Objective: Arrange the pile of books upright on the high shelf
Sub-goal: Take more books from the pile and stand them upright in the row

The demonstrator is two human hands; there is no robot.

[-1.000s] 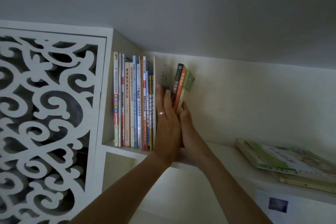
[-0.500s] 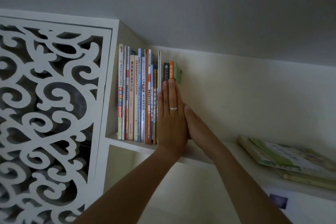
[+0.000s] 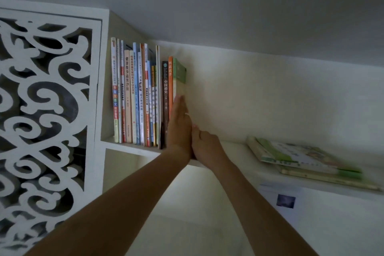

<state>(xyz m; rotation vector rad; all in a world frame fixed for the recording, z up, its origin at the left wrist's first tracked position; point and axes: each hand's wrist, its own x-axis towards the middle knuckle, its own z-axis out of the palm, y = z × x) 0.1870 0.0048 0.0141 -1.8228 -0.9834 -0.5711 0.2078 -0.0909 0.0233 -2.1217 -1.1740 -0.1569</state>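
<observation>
Left hand lay flat, fingers straight, against the green book; right hand, loosely curled, held nothing. Advised steady sideways pressure before release.

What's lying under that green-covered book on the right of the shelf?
Under the green-covered book lies at least one more flat book, its edge showing, resting on the shelf. Its cover is hidden.

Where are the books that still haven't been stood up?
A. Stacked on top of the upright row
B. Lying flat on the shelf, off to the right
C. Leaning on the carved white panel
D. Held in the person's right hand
B: the flat pile of books lies on the shelf, well right of the upright row.
</observation>
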